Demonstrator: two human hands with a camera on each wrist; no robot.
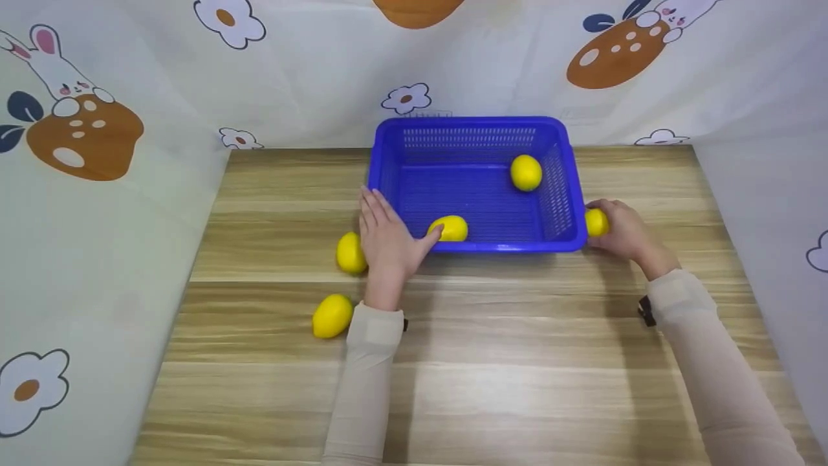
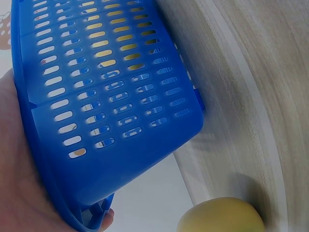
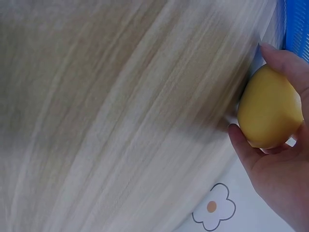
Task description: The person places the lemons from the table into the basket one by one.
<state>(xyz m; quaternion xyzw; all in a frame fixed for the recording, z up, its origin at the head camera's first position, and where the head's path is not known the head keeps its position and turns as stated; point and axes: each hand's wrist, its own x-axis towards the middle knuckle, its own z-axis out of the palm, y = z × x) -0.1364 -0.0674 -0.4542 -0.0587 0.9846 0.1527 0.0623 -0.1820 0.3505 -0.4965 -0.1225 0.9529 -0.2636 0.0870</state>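
Note:
A blue plastic basket (image 1: 475, 248) with slotted walls stands at the back of the wooden table. My left hand (image 1: 388, 236) rests on its near left corner, fingers straight along the left rim and thumb across the front rim. Inside the basket, one lemon (image 1: 526, 173) lies by the right wall and another lemon (image 1: 453, 228) by the front wall, partly behind my thumb. Just outside the right wall, my right hand (image 1: 621, 230) grips a lemon (image 3: 269, 107) between thumb and fingers, close over the tabletop.
Left of the left hand lies a lemon (image 1: 350, 253), partly covered by that hand. A further lemon (image 1: 332, 316) lies nearer, beside the left sleeve. Patterned cloth (image 1: 310, 84) hangs behind the table and along both sides.

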